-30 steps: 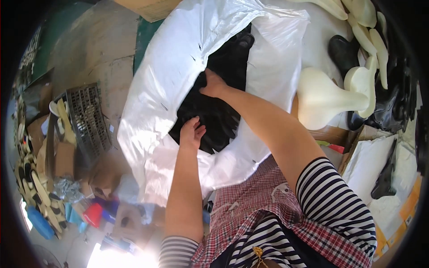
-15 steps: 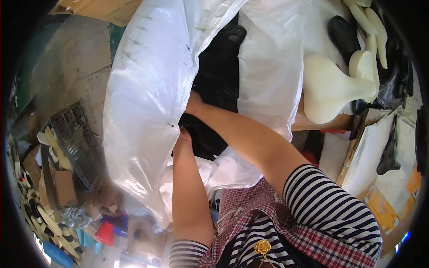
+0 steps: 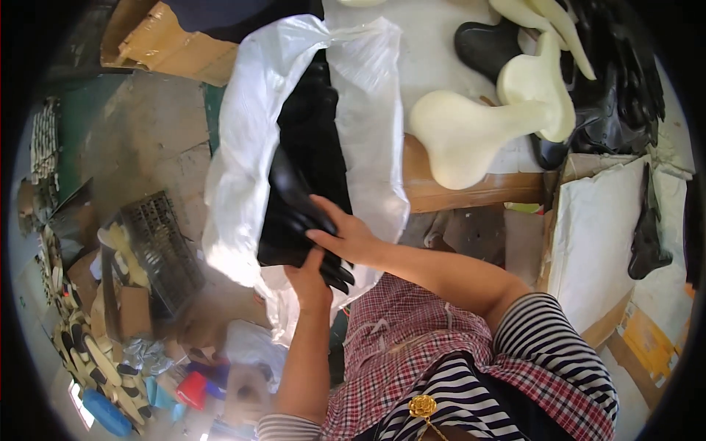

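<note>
A large white plastic bag (image 3: 243, 140) hangs open in front of me, filled with black saddle-shaped covers (image 3: 309, 154). My right hand (image 3: 346, 235) lies flat on the stack of black pieces at the bag's lower mouth, fingers spread over them. My left hand (image 3: 309, 283) is just below it, gripping the lower end of the black stack (image 3: 334, 273) from underneath, fingers partly hidden. Both forearms rise from the lower edge.
A wooden table (image 3: 471, 192) to the right carries cream foam saddle shapes (image 3: 471, 132) and black covers (image 3: 618, 95). White boards (image 3: 596, 235) lean at right. On the floor at left lie a black grid crate (image 3: 162, 250), cardboard (image 3: 169, 44) and coloured scraps (image 3: 191, 389).
The bag has swung from left-tilted to hanging more upright and narrower. Both hands have dropped lower, from inside the bag's middle to its bottom opening, still on the black pieces.
</note>
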`<state>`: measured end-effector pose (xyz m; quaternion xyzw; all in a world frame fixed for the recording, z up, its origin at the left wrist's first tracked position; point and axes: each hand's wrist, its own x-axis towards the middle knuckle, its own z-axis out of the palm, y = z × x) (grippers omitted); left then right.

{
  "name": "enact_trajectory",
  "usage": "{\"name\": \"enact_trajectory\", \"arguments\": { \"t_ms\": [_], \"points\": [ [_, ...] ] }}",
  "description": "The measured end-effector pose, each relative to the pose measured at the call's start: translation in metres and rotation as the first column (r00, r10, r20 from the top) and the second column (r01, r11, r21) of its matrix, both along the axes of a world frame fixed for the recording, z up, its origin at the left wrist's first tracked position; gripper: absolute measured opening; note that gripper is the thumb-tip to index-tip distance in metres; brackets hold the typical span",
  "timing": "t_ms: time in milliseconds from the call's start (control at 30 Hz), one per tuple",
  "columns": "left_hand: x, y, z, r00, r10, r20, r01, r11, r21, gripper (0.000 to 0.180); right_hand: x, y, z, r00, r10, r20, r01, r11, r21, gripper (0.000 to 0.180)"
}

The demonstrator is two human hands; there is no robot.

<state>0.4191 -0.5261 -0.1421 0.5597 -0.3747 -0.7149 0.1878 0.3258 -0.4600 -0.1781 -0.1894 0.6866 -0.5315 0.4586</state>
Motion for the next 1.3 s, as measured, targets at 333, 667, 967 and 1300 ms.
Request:
{"name": "enact_trajectory", "arguments": {
  "t_ms": [333, 667, 967, 1300],
  "points": [
    [-0.192, 0.225, 0.139, 0.12, -0.93, 0.347, 0.841, -0.091, -0.533, 0.09, -0.061, 0.288, 0.107, 0.461, -0.79, 0.405, 0.886, 0.378, -0.27, 0.048],
    [-0.327, 0.484, 0.236, -0.397, -0.898, 0.192, 0.573, -0.406, -0.712, 0.066, -0.112, 0.547, 0.171, 0.018, -0.688, 0.726, 0.859, -0.36, -0.363, 0.052],
    [-0.304, 0.326, 0.117, -0.044, -0.999, 0.031, 0.923, -0.053, -0.382, 0.038, -0.159, 0.712, 0.126, 0.052, -0.853, 0.519, 0.856, -0.229, -0.463, 0.03],
    [-0.046, -0.009, -0.017, 0.846, -0.324, 0.422, 0.365, 0.931, -0.017, 0.017, -0.144, 0.296, 0.136, 0.737, -0.619, 0.27, 0.67, 0.72, -0.178, 0.033]
  ]
}}
